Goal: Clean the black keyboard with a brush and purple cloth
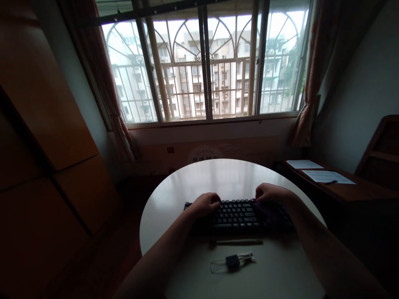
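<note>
A black keyboard [238,215] lies across the white round table [165,207]. My left hand [205,204] rests over its left part, with fingers curled down at the back edge and thumb on the keys. At the right part of the keyboard, my right hand [271,193] is closed on what looks like a dark purple cloth [264,207], which lies against the keys. In front of the keyboard is a thin brush [238,241] with a dark head. Nearer to me lies a keycap puller [232,261] with a black square body and wire loops.
Papers [328,177] and a dark pen [331,182] lie on a brown wooden surface to the right. A tall wooden cabinet [46,95] stands on the left. Beyond the table is a barred window [205,70] with curtains at both sides.
</note>
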A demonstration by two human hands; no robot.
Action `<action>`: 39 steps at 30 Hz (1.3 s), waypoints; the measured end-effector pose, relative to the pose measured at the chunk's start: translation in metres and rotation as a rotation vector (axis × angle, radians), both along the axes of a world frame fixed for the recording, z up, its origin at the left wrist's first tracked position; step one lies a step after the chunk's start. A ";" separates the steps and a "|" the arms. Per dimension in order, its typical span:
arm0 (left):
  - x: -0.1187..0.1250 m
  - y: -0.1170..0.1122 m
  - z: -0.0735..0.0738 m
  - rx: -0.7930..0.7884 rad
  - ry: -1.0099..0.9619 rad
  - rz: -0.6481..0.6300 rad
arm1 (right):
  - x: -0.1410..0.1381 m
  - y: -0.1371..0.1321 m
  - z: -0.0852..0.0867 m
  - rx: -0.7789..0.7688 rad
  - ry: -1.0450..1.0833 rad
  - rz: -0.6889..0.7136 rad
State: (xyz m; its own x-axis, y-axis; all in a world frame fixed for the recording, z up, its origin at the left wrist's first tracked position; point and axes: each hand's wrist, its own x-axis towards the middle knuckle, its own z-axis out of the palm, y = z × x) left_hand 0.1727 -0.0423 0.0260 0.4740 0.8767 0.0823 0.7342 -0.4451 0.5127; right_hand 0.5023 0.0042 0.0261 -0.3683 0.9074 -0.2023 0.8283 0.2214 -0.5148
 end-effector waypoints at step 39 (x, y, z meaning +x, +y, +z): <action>-0.010 0.005 0.002 -0.030 0.055 -0.026 | -0.007 -0.002 0.004 0.151 0.027 0.160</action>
State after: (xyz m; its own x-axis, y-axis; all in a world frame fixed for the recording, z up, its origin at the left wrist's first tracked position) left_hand 0.1627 -0.0374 0.0277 0.5001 0.8655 0.0292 0.7500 -0.4498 0.4849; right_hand 0.4949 0.0017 0.0298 -0.5134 0.8563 -0.0564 0.7627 0.4251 -0.4875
